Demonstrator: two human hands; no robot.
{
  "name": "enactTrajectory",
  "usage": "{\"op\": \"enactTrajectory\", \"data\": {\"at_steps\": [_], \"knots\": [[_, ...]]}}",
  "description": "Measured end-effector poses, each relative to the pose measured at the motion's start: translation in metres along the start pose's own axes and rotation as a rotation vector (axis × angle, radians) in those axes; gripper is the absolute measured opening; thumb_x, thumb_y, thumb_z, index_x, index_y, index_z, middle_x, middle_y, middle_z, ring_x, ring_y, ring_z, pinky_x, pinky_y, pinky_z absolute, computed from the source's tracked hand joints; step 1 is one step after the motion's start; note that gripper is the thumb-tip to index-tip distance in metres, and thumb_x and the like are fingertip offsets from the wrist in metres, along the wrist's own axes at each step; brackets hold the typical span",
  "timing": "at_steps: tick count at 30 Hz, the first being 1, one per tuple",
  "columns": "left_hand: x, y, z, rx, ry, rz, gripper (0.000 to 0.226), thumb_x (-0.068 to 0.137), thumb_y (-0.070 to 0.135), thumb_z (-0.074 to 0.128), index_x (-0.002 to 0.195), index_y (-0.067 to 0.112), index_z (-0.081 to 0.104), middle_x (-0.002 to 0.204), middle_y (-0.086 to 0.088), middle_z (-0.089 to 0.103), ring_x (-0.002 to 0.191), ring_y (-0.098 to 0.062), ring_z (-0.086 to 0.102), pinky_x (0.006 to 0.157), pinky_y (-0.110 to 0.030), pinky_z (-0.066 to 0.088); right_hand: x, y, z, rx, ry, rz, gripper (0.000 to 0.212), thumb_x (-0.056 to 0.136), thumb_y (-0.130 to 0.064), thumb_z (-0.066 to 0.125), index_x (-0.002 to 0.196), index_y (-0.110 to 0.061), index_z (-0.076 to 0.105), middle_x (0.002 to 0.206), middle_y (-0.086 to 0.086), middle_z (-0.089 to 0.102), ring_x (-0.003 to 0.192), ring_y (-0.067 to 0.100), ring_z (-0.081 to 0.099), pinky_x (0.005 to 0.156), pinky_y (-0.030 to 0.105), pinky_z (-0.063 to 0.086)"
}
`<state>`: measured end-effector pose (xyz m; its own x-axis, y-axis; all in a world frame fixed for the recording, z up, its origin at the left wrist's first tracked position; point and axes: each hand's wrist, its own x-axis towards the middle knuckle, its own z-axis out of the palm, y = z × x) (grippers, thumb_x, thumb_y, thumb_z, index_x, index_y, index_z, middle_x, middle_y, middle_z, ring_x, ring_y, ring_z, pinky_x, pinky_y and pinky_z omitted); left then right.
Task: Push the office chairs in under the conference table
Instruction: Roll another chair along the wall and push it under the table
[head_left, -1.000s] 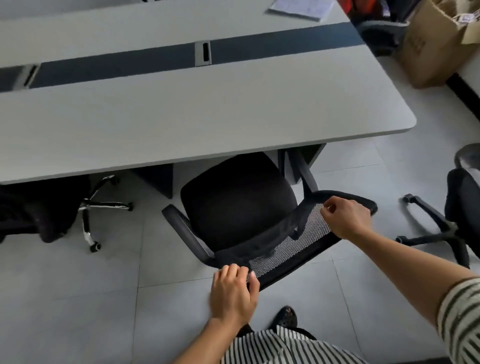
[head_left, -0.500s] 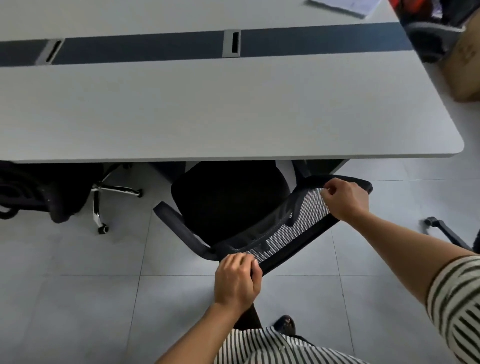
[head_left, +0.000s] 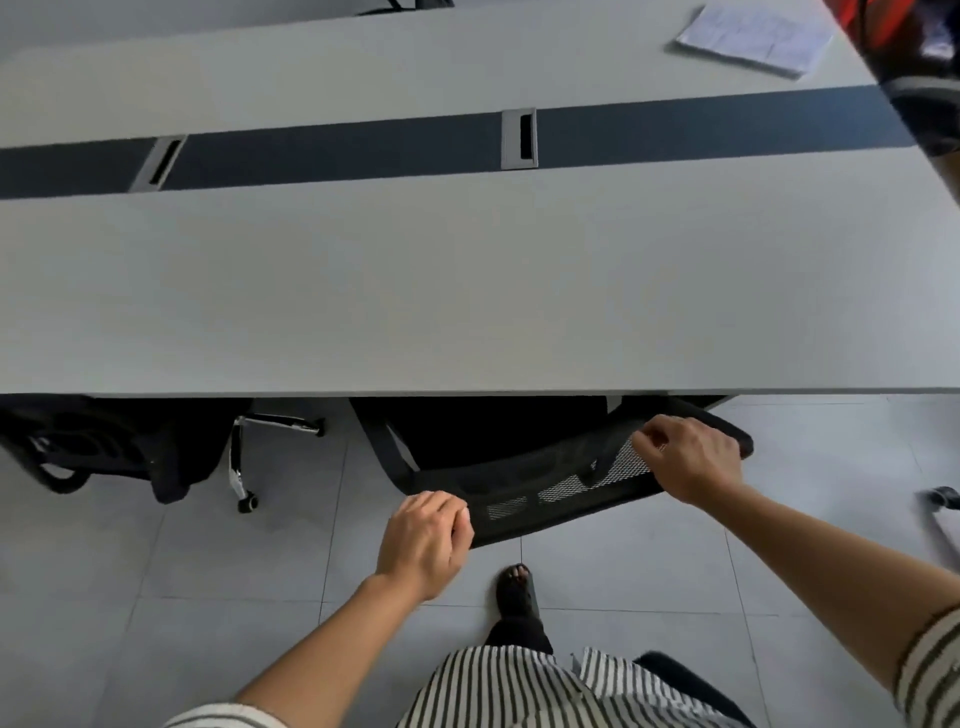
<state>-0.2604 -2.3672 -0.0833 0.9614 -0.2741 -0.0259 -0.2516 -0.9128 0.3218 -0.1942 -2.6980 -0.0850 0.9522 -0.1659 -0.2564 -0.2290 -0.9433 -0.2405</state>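
Note:
A black office chair with a mesh backrest (head_left: 540, 488) stands at the near edge of the grey conference table (head_left: 467, 291). Its seat lies mostly hidden under the tabletop; only the backrest and part of an armrest stick out. My left hand (head_left: 423, 540) grips the left end of the backrest's top edge. My right hand (head_left: 685, 457) grips the right end. A second black chair (head_left: 104, 447) sits tucked under the table at the left, its chrome base showing.
Part of another chair's base with a castor (head_left: 943, 501) shows at the right edge. A paper sheet (head_left: 753, 34) lies on the table's far right corner. My sandalled foot (head_left: 514, 592) stands on the grey tiled floor just behind the chair.
The chair has rolled forward under the table with both hands on its backrest; the seat, visible before, is now almost wholly covered by the tabletop. I have stepped closer.

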Motion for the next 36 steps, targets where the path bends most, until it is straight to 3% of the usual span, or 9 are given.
{"op": "enactTrajectory", "data": {"at_steps": [3,5,13,18,20,23,26,31,36], "knots": [[-0.01,0.018,0.004,0.034,-0.012,-0.011,0.039,0.091,0.031,0.032,0.086,0.02,0.068,0.086,0.007,0.07,0.082,-0.012,0.063,0.076,-0.032,0.051,0.003,0.02,-0.01,-0.02,-0.021,-0.057,0.034,0.09,-0.05,0.048,0.099,-0.029,0.072,0.11,-0.005,0.069,0.113,0.021,0.056,0.093,0.036,0.038],[-0.015,0.03,0.008,-0.002,-0.036,-0.028,0.038,0.092,0.033,0.032,0.085,0.022,0.068,0.086,0.009,0.069,0.082,-0.011,0.063,0.074,-0.031,0.05,0.004,0.033,-0.012,-0.041,-0.022,-0.066,0.037,0.092,-0.051,0.045,0.098,-0.028,0.074,0.113,-0.005,0.07,0.118,0.02,0.055,0.096,0.035,0.035],[-0.025,0.023,0.01,-0.072,-0.098,0.087,0.049,0.095,0.042,0.027,0.098,0.02,0.071,0.099,0.005,0.072,0.095,-0.012,0.065,0.086,-0.032,0.052,-0.039,0.048,-0.002,-0.188,-0.033,-0.119,0.07,0.089,-0.065,0.016,0.07,-0.022,0.069,0.082,-0.005,0.073,0.092,0.016,0.064,0.081,0.033,0.042],[0.018,-0.025,-0.01,-0.047,-0.072,0.117,0.044,0.091,0.041,0.036,0.094,0.017,0.073,0.099,-0.001,0.074,0.097,-0.017,0.067,0.093,-0.034,0.048,-0.055,0.031,0.0,-0.2,-0.012,-0.076,0.059,0.091,-0.062,0.031,0.069,-0.024,0.07,0.076,-0.003,0.069,0.086,0.019,0.063,0.069,0.031,0.04],[0.043,-0.038,-0.015,-0.046,-0.065,0.076,0.045,0.09,0.039,0.035,0.091,0.015,0.073,0.098,-0.004,0.074,0.098,-0.021,0.067,0.095,-0.035,0.046,-0.058,0.028,0.007,-0.179,0.015,-0.084,0.062,0.086,-0.064,0.025,0.063,-0.022,0.064,0.067,-0.004,0.064,0.078,0.02,0.061,0.062,0.032,0.039],[0.079,-0.041,-0.016,-0.096,-0.064,-0.011,0.05,0.09,0.04,0.032,0.083,0.01,0.072,0.091,-0.009,0.073,0.094,-0.026,0.066,0.091,-0.03,0.046,-0.051,0.028,0.013,-0.124,0.075,-0.08,0.048,0.088,-0.054,0.036,0.061,-0.022,0.059,0.063,-0.005,0.061,0.072,0.022,0.059,0.056,0.03,0.035],[0.085,-0.021,-0.003,-0.133,-0.027,-0.046,0.048,0.09,0.039,0.034,0.075,0.01,0.069,0.081,-0.009,0.072,0.087,-0.029,0.067,0.083,-0.03,0.046,-0.034,0.046,0.002,-0.123,0.153,-0.089,0.046,0.086,-0.053,0.034,0.066,-0.022,0.062,0.065,-0.005,0.063,0.072,0.023,0.061,0.057,0.031,0.04],[0.072,0.007,0.017,-0.13,-0.045,-0.055,0.048,0.088,0.037,0.038,0.089,0.004,0.073,0.093,-0.014,0.074,0.092,-0.029,0.068,0.088,-0.038,0.051,-0.012,0.081,-0.009,-0.141,0.111,-0.126,0.049,0.084,-0.056,0.03,0.077,-0.024,0.066,0.077,-0.007,0.069,0.082,0.022,0.064,0.069,0.032,0.049],[0.074,0.016,0.01,-0.116,-0.033,0.003,0.04,0.086,0.032,0.04,0.079,0.008,0.071,0.082,-0.007,0.072,0.083,-0.025,0.065,0.076,-0.033,0.052,-0.015,0.086,-0.009,-0.127,0.136,-0.118,0.049,0.084,-0.055,0.03,0.079,-0.023,0.067,0.079,-0.005,0.07,0.083,0.024,0.065,0.068,0.032,0.048]]}}
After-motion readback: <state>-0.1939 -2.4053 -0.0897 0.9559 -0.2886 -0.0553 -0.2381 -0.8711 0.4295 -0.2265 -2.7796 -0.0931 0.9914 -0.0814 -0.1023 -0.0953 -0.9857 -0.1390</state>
